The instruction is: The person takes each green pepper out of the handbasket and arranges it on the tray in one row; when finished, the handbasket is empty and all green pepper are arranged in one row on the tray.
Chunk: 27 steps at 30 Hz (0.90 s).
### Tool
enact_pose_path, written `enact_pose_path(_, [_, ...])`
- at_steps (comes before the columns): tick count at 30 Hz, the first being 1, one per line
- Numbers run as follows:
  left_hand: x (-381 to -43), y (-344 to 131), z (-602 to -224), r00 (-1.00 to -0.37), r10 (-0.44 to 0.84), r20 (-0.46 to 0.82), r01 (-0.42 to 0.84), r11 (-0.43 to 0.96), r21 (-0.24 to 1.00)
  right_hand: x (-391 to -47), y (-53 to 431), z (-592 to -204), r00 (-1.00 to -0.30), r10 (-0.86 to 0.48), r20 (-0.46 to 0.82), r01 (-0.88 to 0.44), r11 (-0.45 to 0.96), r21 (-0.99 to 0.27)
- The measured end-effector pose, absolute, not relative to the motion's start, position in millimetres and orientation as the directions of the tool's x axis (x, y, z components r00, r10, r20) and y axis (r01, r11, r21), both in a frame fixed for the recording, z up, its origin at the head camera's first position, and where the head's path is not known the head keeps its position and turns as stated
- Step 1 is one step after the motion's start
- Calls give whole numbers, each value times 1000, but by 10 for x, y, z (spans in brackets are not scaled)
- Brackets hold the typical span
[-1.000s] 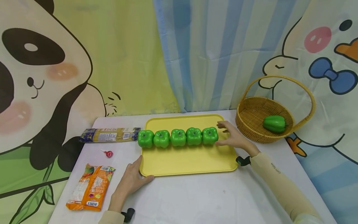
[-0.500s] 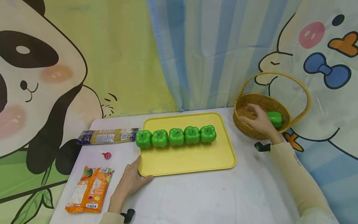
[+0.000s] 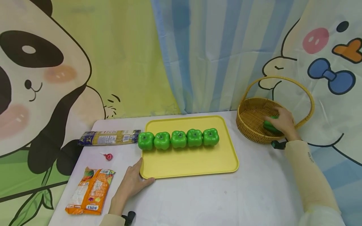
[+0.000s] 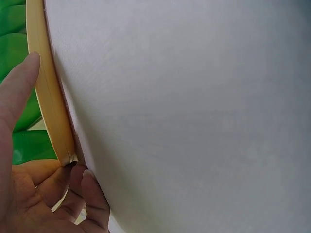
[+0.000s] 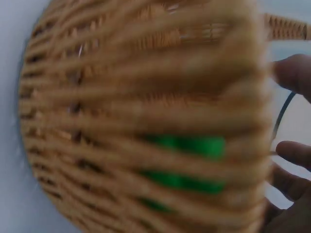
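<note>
My left hand (image 3: 133,182) holds the near left corner of the yellow tray (image 3: 192,163), the thumb along the front rim and the fingers at the left side. In the left wrist view, the thumb (image 4: 22,87) lies against the tray rim (image 4: 48,92). A row of several green bell peppers (image 3: 178,139) crosses the tray. At the right, my right hand (image 3: 285,123) reaches into the wicker basket (image 3: 250,133), over one green bell pepper (image 3: 270,125) and partly covering it. In the right wrist view, its fingers (image 5: 294,153) are spread at the basket rim, with the pepper showing through the weave.
A pack of noodles (image 3: 110,138) lies left of the tray, its end by the leftmost pepper. Nearer are a red lollipop (image 3: 108,156) and an orange snack bag (image 3: 91,191). The basket's tall handle (image 3: 306,91) arches over its opening. A printed curtain (image 3: 203,62) hangs behind the table.
My right hand has left the rightmost pepper on the tray, moved right into the basket and come over the pepper there. My left hand stays at the tray corner.
</note>
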State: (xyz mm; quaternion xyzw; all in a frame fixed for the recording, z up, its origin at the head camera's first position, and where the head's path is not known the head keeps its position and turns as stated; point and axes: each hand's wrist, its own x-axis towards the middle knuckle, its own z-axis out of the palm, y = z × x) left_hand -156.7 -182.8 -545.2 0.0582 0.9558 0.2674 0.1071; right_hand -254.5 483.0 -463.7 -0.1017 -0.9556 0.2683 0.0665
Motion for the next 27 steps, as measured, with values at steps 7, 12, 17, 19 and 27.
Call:
enact_pose_path(7, [-1572,-1837,-5469,-972,174,-157,66,847,528,-2570,4979,-4746,-973,228,-24,219,892,-396])
enact_pose_path(12, [-1590,-1827,-5493,-969,191,-157,76,834,547,-2532,5064,-4799,-966,231,-119,259,896,-360])
enact_pose_path(17, [-1589,-1828,-5492,-970,185,-154,70,830,554,-2525,5105,-4807,-969,180,-166,227,914,-335])
enact_pose_path(19, [-1585,-1833,-5484,-972,185,-147,74,829,555,-2531,5101,-4786,-969,156,-191,216,910,-353])
enact_pose_path(27, [-1569,-1836,-5469,-975,179,-133,77,830,553,-2548,5037,-4676,-971,110,-211,187,899,-396])
